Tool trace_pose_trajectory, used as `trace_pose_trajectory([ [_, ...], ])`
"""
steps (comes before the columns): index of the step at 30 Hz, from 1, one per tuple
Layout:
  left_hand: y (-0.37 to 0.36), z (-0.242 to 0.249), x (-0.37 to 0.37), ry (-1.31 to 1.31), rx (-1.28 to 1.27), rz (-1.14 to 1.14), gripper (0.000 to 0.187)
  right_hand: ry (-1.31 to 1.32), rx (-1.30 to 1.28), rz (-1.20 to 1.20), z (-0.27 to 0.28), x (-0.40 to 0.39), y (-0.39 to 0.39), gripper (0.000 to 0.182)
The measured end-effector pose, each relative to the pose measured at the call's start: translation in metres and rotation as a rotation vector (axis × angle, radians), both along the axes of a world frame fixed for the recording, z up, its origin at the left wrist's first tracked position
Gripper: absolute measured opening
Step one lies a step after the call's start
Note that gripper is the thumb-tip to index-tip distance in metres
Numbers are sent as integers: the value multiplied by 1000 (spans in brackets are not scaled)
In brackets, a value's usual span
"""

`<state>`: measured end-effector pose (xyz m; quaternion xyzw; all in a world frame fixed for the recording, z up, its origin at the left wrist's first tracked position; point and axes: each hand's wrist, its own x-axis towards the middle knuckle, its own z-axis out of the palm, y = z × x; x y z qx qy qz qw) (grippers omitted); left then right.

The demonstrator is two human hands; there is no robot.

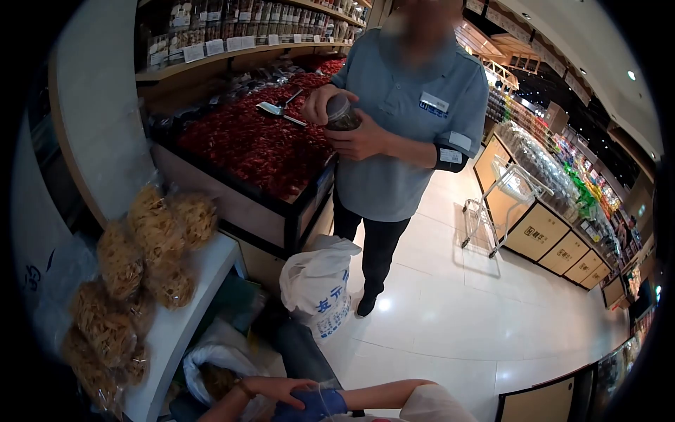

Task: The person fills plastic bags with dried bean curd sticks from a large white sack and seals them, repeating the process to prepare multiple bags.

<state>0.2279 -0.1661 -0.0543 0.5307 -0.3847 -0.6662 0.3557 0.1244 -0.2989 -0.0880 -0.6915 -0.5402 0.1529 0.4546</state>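
My left hand, bare and with a band at the wrist, is at the bottom edge. Its fingers close on the blue glove that covers my right hand. The gloved fingers are mostly hidden by the left hand and the frame edge. Just left of both hands, an open white bag holds something brownish. Across from me stands a person in a grey-blue shirt, holding a clear jar with dark contents in both hands.
Bags of yellowish dried food lie on a white counter at left. Behind are a bin of red dried goods with a metal scoop and jar shelves. A tied white bag stands on the floor; a cart is farther right.
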Motion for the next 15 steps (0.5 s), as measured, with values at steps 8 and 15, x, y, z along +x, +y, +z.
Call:
trace_pose_trajectory([
  [8,6,-1,-4,40,28,-7,80,-27,-5,11,-2,-1,6,40],
  [15,10,-3,-14,84,-254,90,78,-111,-20,0,-6,-6,3,38],
])
